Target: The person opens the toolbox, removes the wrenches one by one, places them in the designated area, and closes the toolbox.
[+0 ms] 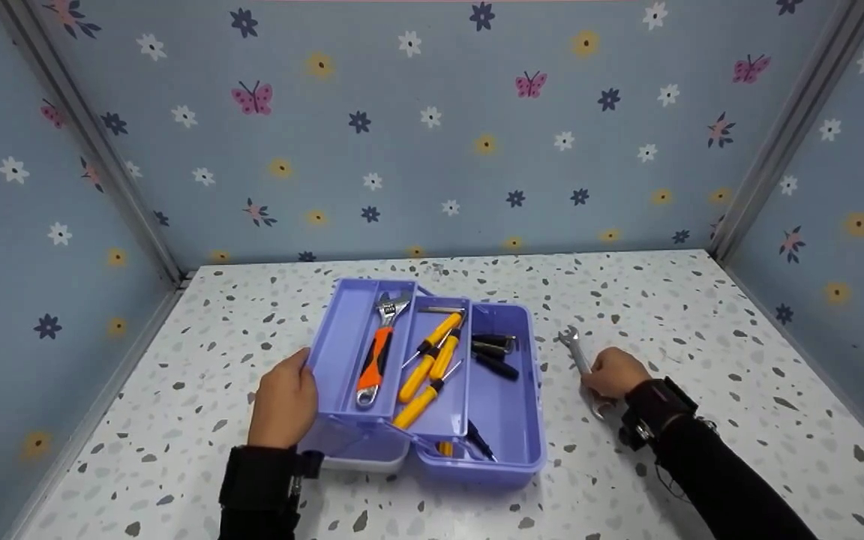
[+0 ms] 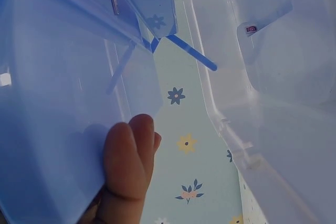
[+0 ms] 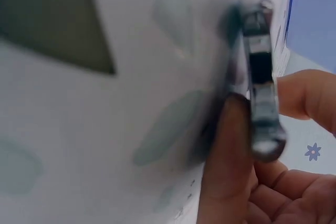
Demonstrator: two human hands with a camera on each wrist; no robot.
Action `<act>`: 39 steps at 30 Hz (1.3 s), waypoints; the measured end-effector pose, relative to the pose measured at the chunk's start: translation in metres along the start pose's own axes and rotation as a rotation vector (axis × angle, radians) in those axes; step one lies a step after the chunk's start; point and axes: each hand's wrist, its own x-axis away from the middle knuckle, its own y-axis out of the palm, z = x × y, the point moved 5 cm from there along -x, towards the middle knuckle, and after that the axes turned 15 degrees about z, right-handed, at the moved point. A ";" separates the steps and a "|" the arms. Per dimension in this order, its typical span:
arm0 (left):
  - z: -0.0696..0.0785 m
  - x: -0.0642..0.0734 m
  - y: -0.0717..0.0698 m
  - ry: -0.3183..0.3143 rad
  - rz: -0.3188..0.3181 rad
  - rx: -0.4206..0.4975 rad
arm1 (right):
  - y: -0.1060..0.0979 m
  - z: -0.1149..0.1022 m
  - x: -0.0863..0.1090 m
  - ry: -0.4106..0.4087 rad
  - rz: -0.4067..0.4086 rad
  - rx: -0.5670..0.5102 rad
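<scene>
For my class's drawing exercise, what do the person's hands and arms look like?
The left hand and right hand are bare. A black sleeve covers the right forearm, and each wrist wears a chunky black strap. A thin dark wire loops beside the right strap.

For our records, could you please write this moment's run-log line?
left hand: holds toolbox | right hand: holds silver wrench | adjustable wrench: in tray

Left hand (image 1: 286,401): grips the tray (image 1: 346,337) by its left edge
Right hand (image 1: 616,373): holds a spanner (image 1: 578,355), right of the box (image 1: 503,420)
Tray: orange wrench (image 1: 377,356), left of yellow screwdrivers (image 1: 418,377)
Box: black tools (image 1: 497,366)
</scene>
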 end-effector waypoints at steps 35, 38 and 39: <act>0.000 0.000 0.001 0.012 0.003 0.009 | -0.013 -0.036 0.007 -0.144 0.217 -0.134; 0.001 0.001 -0.001 0.025 0.016 0.009 | -0.009 -0.053 0.012 -0.168 0.224 -0.253; 0.002 0.001 -0.001 0.029 0.021 0.010 | -0.006 -0.058 0.014 -0.172 0.219 -0.286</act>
